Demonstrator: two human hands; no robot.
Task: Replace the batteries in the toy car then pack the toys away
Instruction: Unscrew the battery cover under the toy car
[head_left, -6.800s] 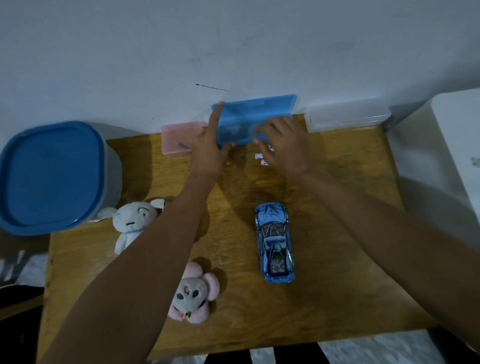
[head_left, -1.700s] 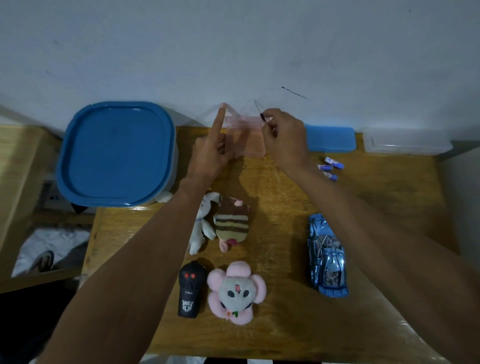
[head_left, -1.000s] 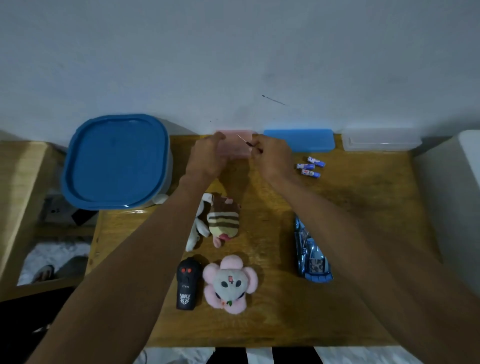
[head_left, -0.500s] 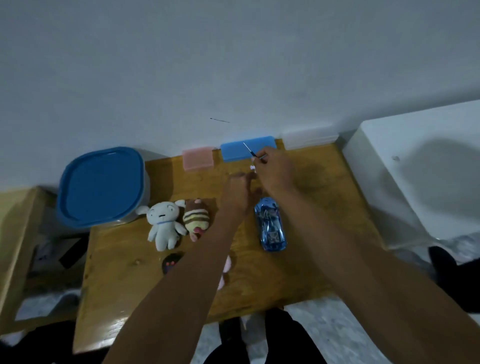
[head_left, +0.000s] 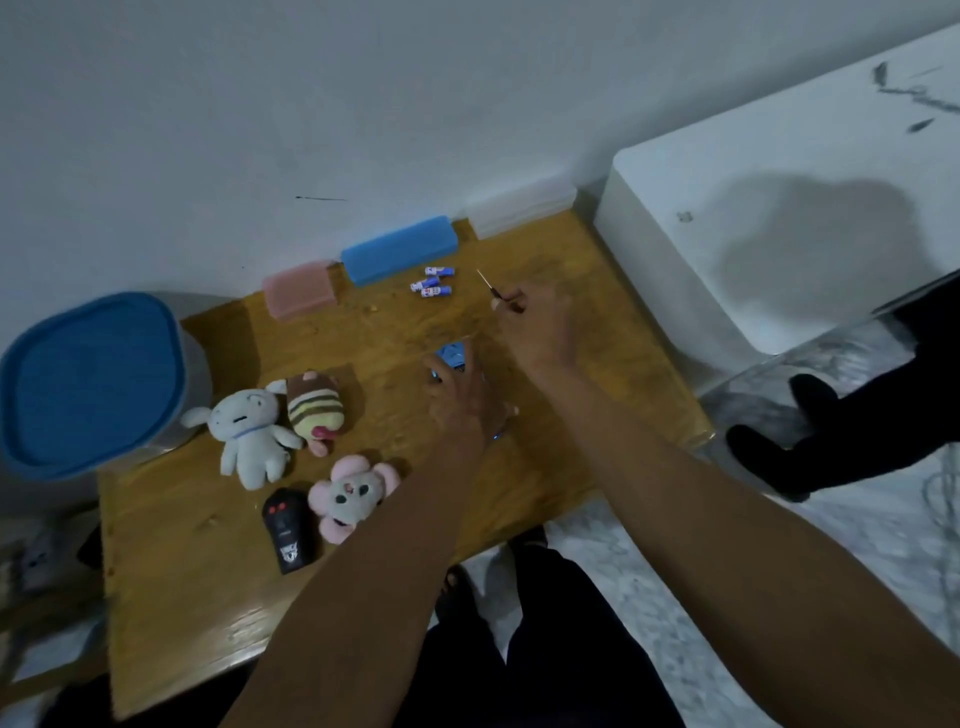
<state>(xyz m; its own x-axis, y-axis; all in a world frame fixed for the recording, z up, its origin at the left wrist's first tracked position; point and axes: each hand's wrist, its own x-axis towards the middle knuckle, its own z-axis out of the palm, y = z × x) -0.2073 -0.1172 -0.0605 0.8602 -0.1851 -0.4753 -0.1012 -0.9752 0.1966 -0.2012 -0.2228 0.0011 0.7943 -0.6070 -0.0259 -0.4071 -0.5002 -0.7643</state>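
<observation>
The car (head_left: 451, 356) is showing only as a patch of glossy blue bodywork at its far end, with a sliver of blue peeking out near the wrist; the rest is lying hidden under the left hand (head_left: 460, 397). It is sitting on the wooden table (head_left: 197, 597), right of centre, its long axis running roughly from the near edge toward the wall. Which end is the front I cannot tell.

The left hand is lying flat over the car, fingers spread across its body; whether it is actually gripping the car is not showing. The right hand (head_left: 537, 327) is hovering just beyond and right of the car, thumb and fingers pinched together on a small screwdriver (head_left: 492, 287), whose thin shaft is pointing up and away toward the wall.

Three batteries (head_left: 434, 283) are lying loose near a blue case (head_left: 399, 249), well apart from the car. A pink case (head_left: 300, 289) is sitting beside the blue one. Left of the car, a white plush (head_left: 248, 428), a striped plush (head_left: 316, 410), a pink plush (head_left: 350, 491) and a black remote (head_left: 288, 530) are resting on the table.
</observation>
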